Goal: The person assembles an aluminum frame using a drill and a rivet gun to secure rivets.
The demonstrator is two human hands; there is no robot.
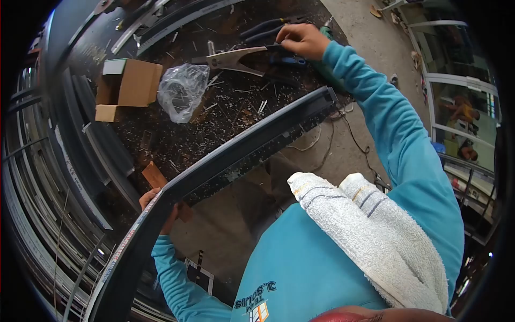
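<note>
A long dark metal profile (257, 129) runs from the lower left up to the bench's right edge. My left hand (161, 209) is wrapped round it at the lower left, beside a small brown wooden block (154, 175). At the top right my right hand (303, 41) is closed on a handle of a riveter-like tool (236, 58), which lies on the dark workbench. Dark-handled pliers (263, 28) lie just left of this hand, and a blue-and-black handled tool (289, 61) lies below it.
An open cardboard box (140, 83) and a crumpled clear plastic bag (183, 91) stand on the bench (230, 112) among metal shavings. More profiles (88, 134) fill the left side. Cables (327, 134) hang past the bench's right edge. A white towel (370, 231) lies over my chest.
</note>
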